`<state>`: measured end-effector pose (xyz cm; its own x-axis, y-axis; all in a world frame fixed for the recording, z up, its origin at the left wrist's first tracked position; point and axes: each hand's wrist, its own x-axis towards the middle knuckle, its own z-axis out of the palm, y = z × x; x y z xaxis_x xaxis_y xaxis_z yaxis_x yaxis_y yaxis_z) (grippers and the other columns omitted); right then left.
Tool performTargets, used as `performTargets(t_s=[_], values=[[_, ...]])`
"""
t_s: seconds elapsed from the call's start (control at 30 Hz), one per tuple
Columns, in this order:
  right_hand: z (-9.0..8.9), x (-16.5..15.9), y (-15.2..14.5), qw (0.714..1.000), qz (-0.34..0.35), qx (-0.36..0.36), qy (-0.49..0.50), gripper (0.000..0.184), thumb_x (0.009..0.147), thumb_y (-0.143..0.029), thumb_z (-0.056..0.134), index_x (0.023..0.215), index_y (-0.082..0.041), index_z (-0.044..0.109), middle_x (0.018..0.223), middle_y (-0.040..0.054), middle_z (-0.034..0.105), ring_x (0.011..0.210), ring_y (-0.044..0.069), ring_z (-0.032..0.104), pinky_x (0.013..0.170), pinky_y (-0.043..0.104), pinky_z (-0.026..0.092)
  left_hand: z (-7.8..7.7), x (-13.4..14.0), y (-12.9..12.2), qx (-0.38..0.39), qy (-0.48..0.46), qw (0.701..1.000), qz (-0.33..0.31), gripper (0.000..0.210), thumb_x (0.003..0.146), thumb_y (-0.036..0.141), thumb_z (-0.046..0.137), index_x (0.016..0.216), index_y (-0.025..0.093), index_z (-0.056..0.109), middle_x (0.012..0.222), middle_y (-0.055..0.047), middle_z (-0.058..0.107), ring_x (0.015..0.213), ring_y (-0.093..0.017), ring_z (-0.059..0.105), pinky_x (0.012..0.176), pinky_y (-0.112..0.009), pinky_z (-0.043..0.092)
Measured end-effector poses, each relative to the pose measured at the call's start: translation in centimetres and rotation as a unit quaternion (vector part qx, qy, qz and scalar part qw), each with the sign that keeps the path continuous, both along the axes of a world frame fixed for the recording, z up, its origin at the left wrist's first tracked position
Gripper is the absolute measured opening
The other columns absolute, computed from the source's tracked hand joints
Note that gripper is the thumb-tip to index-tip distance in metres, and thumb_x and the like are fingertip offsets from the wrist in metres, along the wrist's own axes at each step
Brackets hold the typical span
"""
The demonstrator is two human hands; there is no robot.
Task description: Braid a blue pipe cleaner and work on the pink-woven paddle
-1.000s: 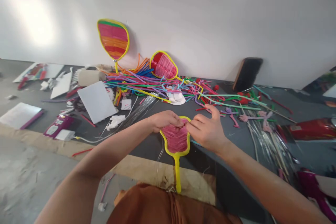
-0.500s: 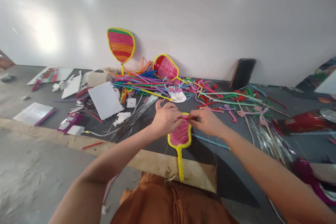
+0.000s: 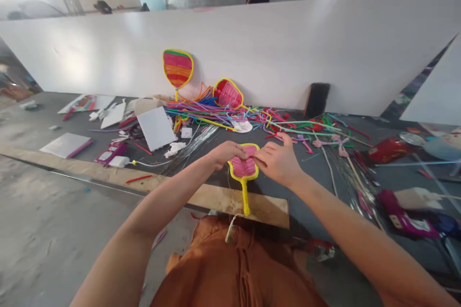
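Observation:
A small hand fan (image 3: 239,171) with a yellow fuzzy rim and handle lies in front of me, its middle filled with rows of pink pipe cleaner. My left hand (image 3: 226,153) reaches over the fan's left edge, thumb and fingers pinched at the pink rows. From the right, my right hand (image 3: 279,159) meets it with thumb and index pressed together, other fingers loosely bent. Between the fingertips a pink pipe cleaner (image 3: 249,157) shows in part; the fingers hide most of it. The fan's handle (image 3: 245,196) points toward my body over a brown board strip.
Two finished-looking fans, one striped (image 3: 178,68) and one pink (image 3: 228,94), lean at the back near a white partition (image 3: 252,38). Behind my hands lies a pile of coloured pipe cleaners (image 3: 205,111). A phone (image 3: 317,100), a red can (image 3: 396,147) and purple glue-gun-like tools (image 3: 406,216) are right.
Both hands have moved from the fan's top edge down onto its pink middle. My right hand's fingers have lifted more. The view has tilted up, showing a person's head behind the partition.

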<state>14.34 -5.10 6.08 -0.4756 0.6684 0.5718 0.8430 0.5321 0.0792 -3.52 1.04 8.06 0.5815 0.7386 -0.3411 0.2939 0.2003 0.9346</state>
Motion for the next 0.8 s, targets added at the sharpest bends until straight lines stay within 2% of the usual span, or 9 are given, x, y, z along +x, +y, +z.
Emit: performTargets(t_s=[0.1,0.17,0.23,0.3,0.37,0.47,0.67,0.8], values=[[-0.4,-0.3,-0.1,0.998,0.005,0.036,-0.057,0.032,0.091,-0.016,0.045,0.066,-0.020,0.064,0.055,-0.0030,0.062,0.065,0.012,0.047,0.102,0.050,0.014,-0.4,0.3,-0.4,0.003,0.003,1.000,0.004,0.009,0.052,0.022,0.064,0.052,0.015,0.058,0.056,0.000,0.056,0.063,-0.013,0.054,0.067,-0.027,0.042],[-0.6,-0.4,0.2,0.997,0.011,0.031,-0.070,0.035,0.092,-0.014,0.042,0.066,-0.021,0.064,0.054,-0.0035,0.060,0.065,0.012,0.046,0.103,0.051,0.013,-0.7,0.5,0.0,0.010,0.017,1.000,0.000,0.009,0.054,0.021,0.063,0.051,0.014,0.058,0.055,0.001,0.056,0.060,-0.012,0.053,0.062,-0.026,0.041],[-0.8,-0.2,0.9,0.998,0.001,-0.018,-0.061,0.034,0.093,-0.016,0.041,0.070,-0.022,0.065,0.058,-0.0021,0.063,0.068,0.013,0.049,0.103,0.050,0.015,-1.1,0.6,0.9,0.023,0.038,0.999,-0.005,0.009,0.056,0.021,0.062,0.053,0.013,0.060,0.054,0.001,0.056,0.057,-0.011,0.051,0.058,-0.024,0.040],[-1.1,0.3,1.9,0.993,-0.028,-0.107,-0.029,0.028,0.092,-0.022,0.044,0.079,-0.022,0.068,0.067,0.0014,0.068,0.073,0.015,0.055,0.098,0.044,0.026,-1.7,0.6,2.2,0.046,0.067,0.997,-0.004,0.009,0.058,0.021,0.061,0.056,0.013,0.063,0.052,0.002,0.055,0.054,-0.010,0.049,0.056,-0.023,0.038],[-1.6,1.1,3.0,0.975,-0.064,-0.210,0.025,0.022,0.091,-0.026,0.047,0.091,-0.021,0.069,0.079,0.0044,0.072,0.077,0.017,0.060,0.085,0.035,0.038,-2.4,0.5,3.7,0.075,0.101,0.992,0.005,0.010,0.060,0.021,0.060,0.059,0.013,0.065,0.050,0.003,0.054,0.051,-0.009,0.047,0.053,-0.022,0.036],[-2.4,2.4,5.0,0.937,-0.100,-0.322,0.094,0.022,0.090,-0.028,0.049,0.098,-0.024,0.068,0.091,0.0027,0.074,0.079,0.017,0.065,0.068,0.027,0.042,-3.7,0.2,5.7,0.122,0.146,0.982,0.016,0.014,0.064,0.023,0.058,0.064,0.013,0.068,0.051,0.003,0.054,0.051,-0.010,0.047,0.051,-0.021,0.034],[-4.5,2.7,9.2,0.906,-0.138,-0.385,0.114,0.021,0.087,-0.024,0.050,0.097,-0.023,0.069,0.089,0.0019,0.074,0.079,0.019,0.067,0.066,0.028,0.044,-5.9,-1.2,8.3,0.211,0.212,0.954,0.011,0.018,0.069,0.024,0.057,0.079,0.017,0.071,0.073,-0.001,0.067,0.070,-0.015,0.058,0.064,-0.024,0.040],[-5.8,2.5,11.0,0.908,-0.132,-0.377,0.122,0.021,0.087,-0.022,0.051,0.097,-0.021,0.069,0.097,0.0040,0.072,0.085,0.019,0.066,0.071,0.028,0.045,-6.4,-2.4,8.8,0.286,0.303,0.909,-0.001,0.027,0.074,0.018,0.050,0.091,0.020,0.071,0.082,-0.002,0.070,0.079,-0.018,0.062,0.070,-0.025,0.044]])
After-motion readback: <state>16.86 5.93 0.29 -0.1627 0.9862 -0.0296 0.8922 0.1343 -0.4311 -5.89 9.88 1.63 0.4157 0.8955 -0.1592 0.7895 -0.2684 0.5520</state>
